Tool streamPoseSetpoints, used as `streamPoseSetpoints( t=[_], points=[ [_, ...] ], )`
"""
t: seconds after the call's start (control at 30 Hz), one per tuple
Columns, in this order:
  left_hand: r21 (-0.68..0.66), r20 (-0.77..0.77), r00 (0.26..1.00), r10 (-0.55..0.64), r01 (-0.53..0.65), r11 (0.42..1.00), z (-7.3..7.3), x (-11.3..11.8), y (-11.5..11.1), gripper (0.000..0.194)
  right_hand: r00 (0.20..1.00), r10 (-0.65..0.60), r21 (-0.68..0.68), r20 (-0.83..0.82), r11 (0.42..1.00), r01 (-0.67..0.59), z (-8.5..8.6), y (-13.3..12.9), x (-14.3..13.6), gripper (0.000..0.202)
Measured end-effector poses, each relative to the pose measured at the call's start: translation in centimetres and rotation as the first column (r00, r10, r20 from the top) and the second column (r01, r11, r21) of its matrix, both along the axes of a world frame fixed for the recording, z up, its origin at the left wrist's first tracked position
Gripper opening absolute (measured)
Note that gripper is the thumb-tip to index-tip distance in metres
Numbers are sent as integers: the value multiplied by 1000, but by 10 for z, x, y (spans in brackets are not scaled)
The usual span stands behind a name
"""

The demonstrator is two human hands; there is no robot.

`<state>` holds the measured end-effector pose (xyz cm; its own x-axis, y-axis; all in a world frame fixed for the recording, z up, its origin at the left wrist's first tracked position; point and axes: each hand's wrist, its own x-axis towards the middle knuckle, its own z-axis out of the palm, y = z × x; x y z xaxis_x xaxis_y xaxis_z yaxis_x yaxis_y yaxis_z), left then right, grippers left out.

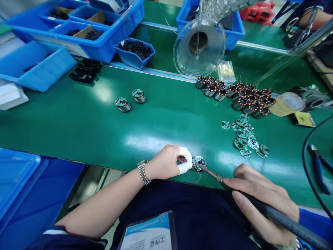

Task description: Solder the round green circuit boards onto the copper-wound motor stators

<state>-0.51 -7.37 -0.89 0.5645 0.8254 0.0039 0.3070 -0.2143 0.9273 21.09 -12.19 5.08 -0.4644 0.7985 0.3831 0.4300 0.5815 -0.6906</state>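
Note:
My left hand (169,161), with white finger covers on its thumb and forefinger, pinches the edge of a motor stator topped with a round green circuit board (199,162) near the front edge of the bench. My right hand (265,201) is closed around the dark handle of a soldering iron (217,177). The iron's tip meets the board, or hovers just over it; I cannot tell which. A thin wire hangs below the stator. Two stators with boards on top (123,104) stand farther back to the left.
Copper-wound stators (249,99) crowd the back right, with loose round circuit boards (243,133) in front of them. A clear fume hood (199,48) hangs over the back. Blue bins (135,52) hold black parts. Cutting pliers (319,166) and a black cable (305,156) lie at right.

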Motion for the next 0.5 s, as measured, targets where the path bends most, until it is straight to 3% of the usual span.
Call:
streamPoseSetpoints(
  t=[0.2, 0.27, 0.37, 0.5],
  points=[
    [-14, 16, 1000, -7, 7, 1000, -1, 0, 0, 6, 994, -80, -18, -72, 997, 79, -17, 1, 9, 35],
    [-9, 17, 1000, -8, 8, 1000, -1, 0, 0, 5, 997, -75, -47, -17, 996, 74, -24, 7, 7, 32],
    [-9, 6, 1000, -11, 11, 1000, -1, -1, 0, 6, 987, 70, -100, 145, 993, -56, -32, 20, 0, 32],
    [7, -17, 1000, -9, 9, 1000, 0, 0, 0, 6, 950, 240, -153, 198, 965, -212, -36, 33, -8, 38]
  ],
)
